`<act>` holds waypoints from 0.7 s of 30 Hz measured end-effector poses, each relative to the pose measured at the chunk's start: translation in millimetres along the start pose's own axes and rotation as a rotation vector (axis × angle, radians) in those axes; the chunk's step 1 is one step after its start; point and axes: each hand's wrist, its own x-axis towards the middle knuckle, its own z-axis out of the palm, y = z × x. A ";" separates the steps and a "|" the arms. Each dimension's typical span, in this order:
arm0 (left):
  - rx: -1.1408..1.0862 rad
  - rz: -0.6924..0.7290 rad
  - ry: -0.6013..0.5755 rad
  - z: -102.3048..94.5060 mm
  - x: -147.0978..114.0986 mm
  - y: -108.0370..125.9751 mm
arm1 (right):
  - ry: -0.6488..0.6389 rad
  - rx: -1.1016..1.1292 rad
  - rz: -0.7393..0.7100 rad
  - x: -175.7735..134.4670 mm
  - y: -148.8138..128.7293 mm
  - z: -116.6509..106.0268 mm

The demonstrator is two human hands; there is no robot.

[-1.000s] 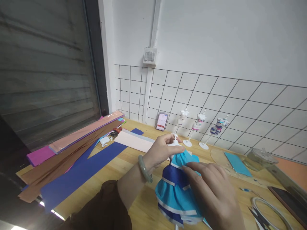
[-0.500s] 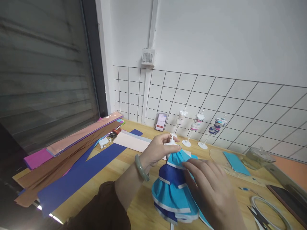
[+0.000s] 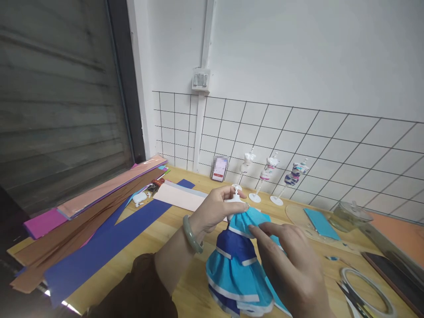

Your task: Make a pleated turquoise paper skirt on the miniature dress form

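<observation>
Gripping up top now: closed round the shoulders of the white mannequin (image 3: 234,201) with the left hand (image 3: 212,213), at eleven o'clock from the dress (image 3: 232,276), with the thumb laid over the upper edge of the turquoise panel (image 3: 247,222) and fingers curled behind, partly lost to view. And in at three o'clock with the right hand (image 3: 294,260), touching that same panel lower down with a bent forefinger; can't tell whether pinching or merely pressing, with the thumb hidden. Low in view, between both hands, for the dress.

Looking very much like fitting the top layer: settling white-edged turquoise over the dark blue bodice (image 3: 233,245), with the tiered skirt already in place below.

Called for next, by the look of it: smoothing the folds evenly without losing hold of that upper edge, and going gently to avoid creasing or tugging loose.

Round the dial from the dress: at one o'clock, three small mannequins (image 3: 270,162); at nine, a long blue strip (image 3: 109,247); between three and four, a ring of tape (image 3: 373,281) beside scissors (image 3: 353,298).
</observation>
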 end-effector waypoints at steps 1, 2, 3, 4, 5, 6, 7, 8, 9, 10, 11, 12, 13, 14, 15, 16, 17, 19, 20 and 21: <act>0.003 0.001 -0.004 0.0 0.0 0.1 | 0.006 0.005 -0.003 -0.1 -0.1 0.3; 0.003 0.002 -0.007 0.1 0.0 0.1 | 0.008 0.014 -0.003 -0.2 -0.3 0.5; 0.001 0.002 -0.009 0.1 0.0 0.0 | 0.008 0.027 -0.001 -0.1 -0.7 0.6; -0.002 0.001 -0.009 0.2 0.0 0.0 | 0.006 0.041 0.001 0.1 -1.3 0.7; -0.005 -0.002 -0.007 0.2 0.1 -0.1 | 0.001 0.057 0.003 0.3 -1.9 0.7; -0.008 -0.004 -0.006 0.2 0.2 -0.1 | -0.003 0.074 0.000 0.6 -2.5 0.8; -0.010 -0.007 -0.005 0.0 0.3 0.0 | -0.005 0.091 -0.004 0.9 -3.0 0.9; -0.013 -0.009 -0.004 -0.2 0.4 0.2 | -0.007 0.105 -0.010 1.2 -3.4 1.1; -0.016 -0.011 -0.002 -0.6 0.4 0.5 | -0.014 0.115 -0.018 1.6 -3.7 1.3; -0.020 -0.011 0.001 -1.1 0.5 0.9 | -0.023 0.122 -0.024 2.0 -3.9 1.3; -0.025 -0.012 0.005 -1.7 0.5 1.4 | -0.033 0.126 -0.029 2.4 -4.1 1.3; -0.031 -0.013 0.010 -2.2 0.4 2.1 | -0.040 0.127 -0.032 2.8 -4.2 1.1; -0.038 -0.013 0.014 -2.7 0.4 2.8 | -0.043 0.125 -0.033 3.1 -4.4 0.7; -0.048 -0.012 0.018 -3.0 0.3 3.5 | -0.040 0.118 -0.036 3.4 -4.5 0.2; -0.059 -0.013 0.021 -3.2 0.2 4.3 | -0.029 0.108 -0.038 3.6 -4.8 -0.5; -0.069 -0.017 0.021 -3.4 0.2 5.0 | -0.018 0.095 -0.041 3.7 -5.0 -1.2; -0.077 -0.024 0.020 -3.4 0.2 5.6 | -0.010 0.084 -0.044 3.8 -5.3 -2.0; -0.086 -0.040 0.014 -3.4 0.3 6.3 | -0.001 0.074 -0.045 4.1 -6.1 -3.2; -0.090 -0.046 0.009 -3.3 0.4 6.3 | -0.001 0.078 -0.046 4.3 -6.4 -3.6; -0.095 -0.049 0.003 -3.3 0.5 6.1 | -0.002 0.085 -0.047 4.6 -6.8 -3.8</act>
